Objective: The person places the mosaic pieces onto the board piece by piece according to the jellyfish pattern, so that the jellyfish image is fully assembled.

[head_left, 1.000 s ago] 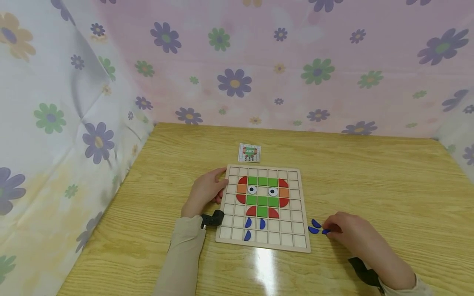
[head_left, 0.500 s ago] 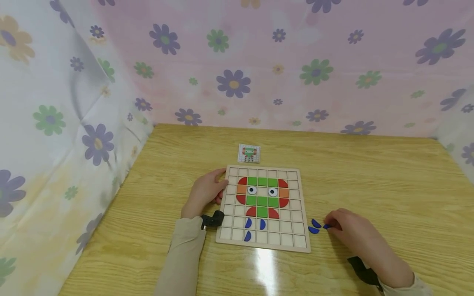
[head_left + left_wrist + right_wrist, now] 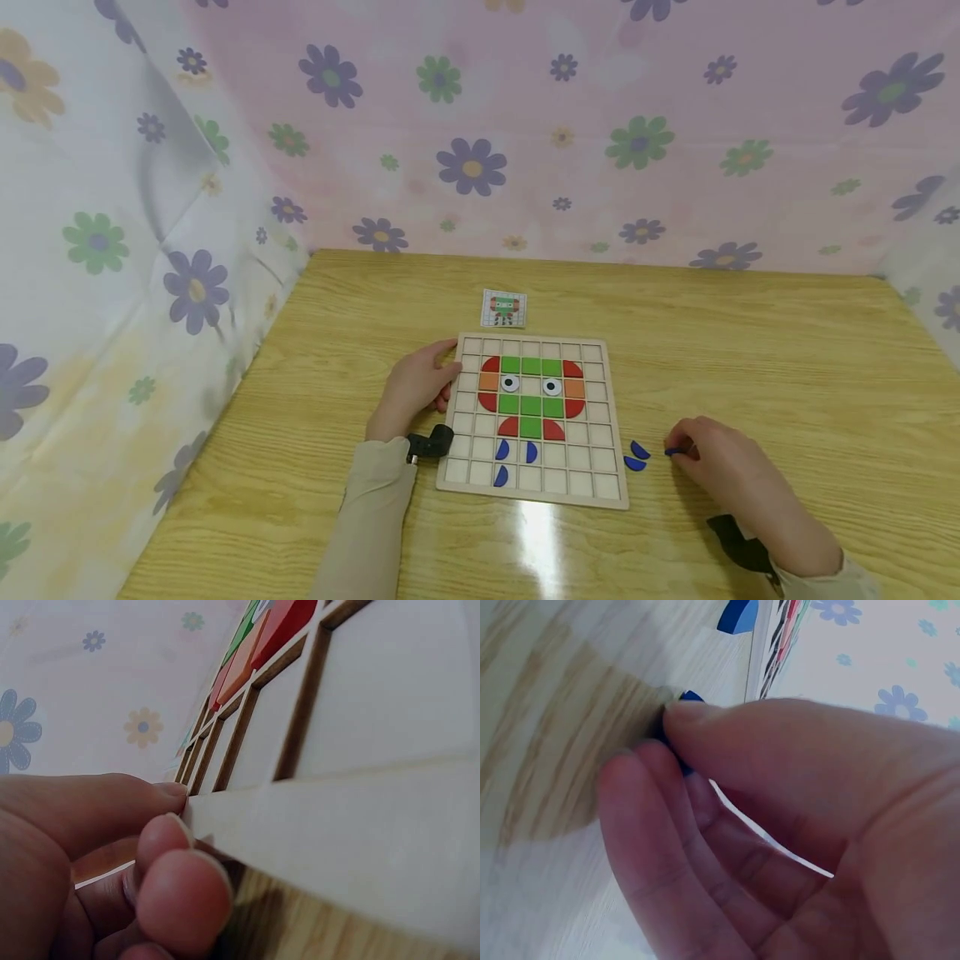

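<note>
My left hand (image 3: 416, 385) holds the left rim of a square wooden grid board (image 3: 600, 475), thumb and fingertips (image 3: 184, 900) right at its edge. Coloured pieces lie in the grid: green squares (image 3: 531, 407), red quarter-rounds (image 3: 573, 407), orange squares (image 3: 574, 389) and two eye discs (image 3: 551, 387). Below them are three blue half-round pieces (image 3: 502, 477). On the table to the right of the board, my right hand (image 3: 723, 462) pinches another blue half-round piece (image 3: 692, 696) between thumb and fingers, which hide most of it. Two more blue half-rounds (image 3: 634, 463) lie between that hand and the board.
Behind the board lies a small pattern card (image 3: 504, 308) printed with a similar coloured figure. The wooden table (image 3: 750, 350) is bounded by flowered cloth (image 3: 540, 167) at the back and sides. A black strap device (image 3: 432, 443) sits on the left wrist.
My right hand has picked up a blue half-round beside the other two and drawn it slightly up and to the right. The left hand and the board stay put.
</note>
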`<state>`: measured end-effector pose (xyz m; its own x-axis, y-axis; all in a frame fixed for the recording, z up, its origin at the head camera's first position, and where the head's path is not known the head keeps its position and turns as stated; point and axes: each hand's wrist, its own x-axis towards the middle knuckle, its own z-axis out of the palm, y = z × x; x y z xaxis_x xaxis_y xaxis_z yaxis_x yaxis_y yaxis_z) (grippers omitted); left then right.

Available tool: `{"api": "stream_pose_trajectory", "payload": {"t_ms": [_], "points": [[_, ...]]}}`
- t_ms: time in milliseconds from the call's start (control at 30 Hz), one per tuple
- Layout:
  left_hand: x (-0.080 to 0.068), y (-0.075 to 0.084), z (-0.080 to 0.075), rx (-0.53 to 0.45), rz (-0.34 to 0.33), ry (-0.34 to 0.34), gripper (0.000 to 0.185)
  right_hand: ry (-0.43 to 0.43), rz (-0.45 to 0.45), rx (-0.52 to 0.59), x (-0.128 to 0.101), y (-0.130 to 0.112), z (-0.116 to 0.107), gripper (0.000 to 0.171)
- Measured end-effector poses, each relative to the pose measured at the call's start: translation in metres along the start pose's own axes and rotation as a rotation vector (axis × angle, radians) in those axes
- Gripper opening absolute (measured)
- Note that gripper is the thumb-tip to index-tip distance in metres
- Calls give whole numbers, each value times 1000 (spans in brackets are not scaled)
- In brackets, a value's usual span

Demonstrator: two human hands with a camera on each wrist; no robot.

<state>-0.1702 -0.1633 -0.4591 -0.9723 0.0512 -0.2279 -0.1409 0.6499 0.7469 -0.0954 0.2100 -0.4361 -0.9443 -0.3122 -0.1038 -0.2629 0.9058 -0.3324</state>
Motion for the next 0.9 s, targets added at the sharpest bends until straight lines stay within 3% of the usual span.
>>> {"api": "stream_pose_trajectory", "payload": {"t_ms": [133, 367, 633, 900], "points": [[1, 1, 0, 10, 9, -2, 47, 9, -13, 5, 0, 0, -1, 15], [0, 3, -1, 10, 4, -2, 47, 108, -75, 11, 1, 0, 0, 14], [0, -1, 0, -17, 15, -2, 47, 115, -41, 101, 7, -12, -3, 11], [0, -1, -1, -50, -6, -12, 47, 100, -63, 223, 13, -31, 6, 14]]}}
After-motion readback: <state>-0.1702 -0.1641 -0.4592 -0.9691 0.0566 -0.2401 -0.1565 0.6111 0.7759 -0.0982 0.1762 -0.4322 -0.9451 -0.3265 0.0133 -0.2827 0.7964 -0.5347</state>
